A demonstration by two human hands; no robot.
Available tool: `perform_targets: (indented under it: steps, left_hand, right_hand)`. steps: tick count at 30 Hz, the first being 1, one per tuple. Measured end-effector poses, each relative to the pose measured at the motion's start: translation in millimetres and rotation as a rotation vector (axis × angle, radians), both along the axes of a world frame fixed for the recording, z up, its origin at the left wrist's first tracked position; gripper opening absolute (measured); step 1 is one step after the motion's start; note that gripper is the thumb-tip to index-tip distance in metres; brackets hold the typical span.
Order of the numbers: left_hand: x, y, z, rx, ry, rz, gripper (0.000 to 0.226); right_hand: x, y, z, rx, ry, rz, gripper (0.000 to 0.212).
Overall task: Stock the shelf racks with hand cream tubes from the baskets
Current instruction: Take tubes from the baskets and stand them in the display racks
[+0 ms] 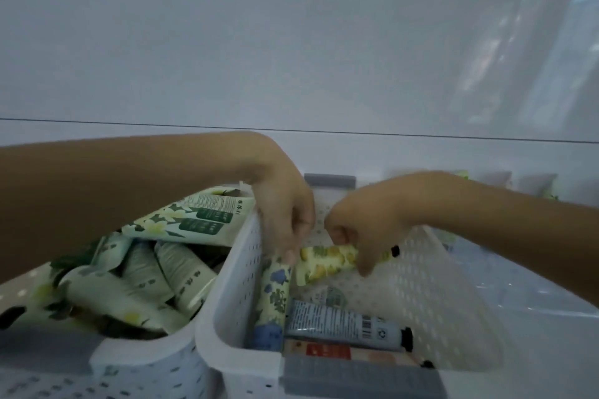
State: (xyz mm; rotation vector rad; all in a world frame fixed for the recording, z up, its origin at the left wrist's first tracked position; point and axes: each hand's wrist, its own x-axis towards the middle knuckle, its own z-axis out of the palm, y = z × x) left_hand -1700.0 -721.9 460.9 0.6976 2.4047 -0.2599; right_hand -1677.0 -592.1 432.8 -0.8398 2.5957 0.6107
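Two white perforated baskets stand side by side. The left basket (146, 363) is piled with several green-and-white floral tubes (181, 217). Inside the right basket (431, 298), my left hand (285, 214) pinches the top of a blue-flowered tube (274, 298) standing against the basket's left wall. My right hand (366, 227) grips a yellow-flowered tube (324, 261) with a black cap, held nearly level above the basket floor. A blue-grey tube (343, 322) with a black cap and a red-labelled tube (327, 351) lie at the basket's near end.
A white shelf wall (291, 42) rises behind the baskets. More packaged tubes (547, 191) stand in a row at the far right behind my right forearm. A glossy white shelf surface (534, 327) lies to the right of the baskets.
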Motion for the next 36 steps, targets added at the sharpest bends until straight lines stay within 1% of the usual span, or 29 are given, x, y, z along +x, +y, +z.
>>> perform_targets:
  steps: [1, 2, 4, 6, 8, 11, 14, 19, 22, 23, 25, 29, 32, 36]
  left_hand:
    - [-5.2, -0.5, 2.7, 0.064, 0.016, -0.001, 0.022]
    - [-6.0, -1.0, 8.7, 0.109, -0.019, 0.001, 0.022]
    - [-5.0, -4.4, 23.8, 0.188, -0.032, -0.001, 0.021]
    - [-3.8, -10.2, 42.6, 0.326, -0.023, 0.067, 0.019]
    - [-2.2, -17.2, 55.8, 0.507, 0.031, 0.166, 0.016]
    - [0.2, -21.2, 66.3, 0.82, 0.138, 0.274, 0.018]
    - [7.4, -7.9, 68.2, 1.092, 0.239, 0.324, 0.012]
    - [27.7, 50.6, 68.1, 1.332, 0.419, 0.315, 0.01]
    - [42.4, 104.6, 66.9, 1.479, 0.436, 0.335, 0.015]
    - [47.1, 124.0, 65.0, 1.523, 0.425, 0.339, 0.018]
    - [57.2, 164.9, 59.0, 1.577, 0.408, 0.323, 0.025]
    - [79.1, 244.8, 35.1, 1.653, 0.389, 0.344, 0.031]
    - [84.4, 288.0, 7.0, 1.767, 0.371, 0.453, 0.032]
    - [94.5, 338.2, -33.1, 1.943, 0.189, 0.664, 0.029]
  right_hand:
    - [-0.1, 3.1, 5.8, -0.035, 0.015, -0.011, 0.04]
    - [0.2, 6.7, 11.6, -0.063, 0.031, -0.014, 0.038]
    - [1.7, 15.0, 23.5, -0.121, 0.075, -0.009, 0.036]
    - [3.2, 25.5, 34.9, -0.218, 0.117, -0.028, 0.042]
    - [6.7, 37.7, 45.8, -0.361, 0.123, -0.059, 0.041]
    - [15.8, 57.4, 56.5, -0.732, 0.034, -0.131, 0.028]
    - [24.1, 80.8, 52.2, -1.092, -0.027, -0.214, 0.026]
    - [42.0, 128.6, 35.0, -1.673, -0.108, -0.363, 0.026]
    - [56.5, 168.4, 30.0, -1.919, -0.21, -0.421, 0.02]
    - [62.3, 182.3, 28.7, -1.964, -0.25, -0.435, 0.02]
    - [76.0, 211.1, 24.9, -1.989, -0.296, -0.462, 0.02]
    - [103.9, 269.5, 5.2, -2.065, -0.27, -0.567, 0.018]
    - [116.2, 304.5, -15.2, -2.124, -0.244, -0.632, 0.017]
    - [127.4, 345.5, -38.8, -2.144, -0.182, -0.715, 0.017]
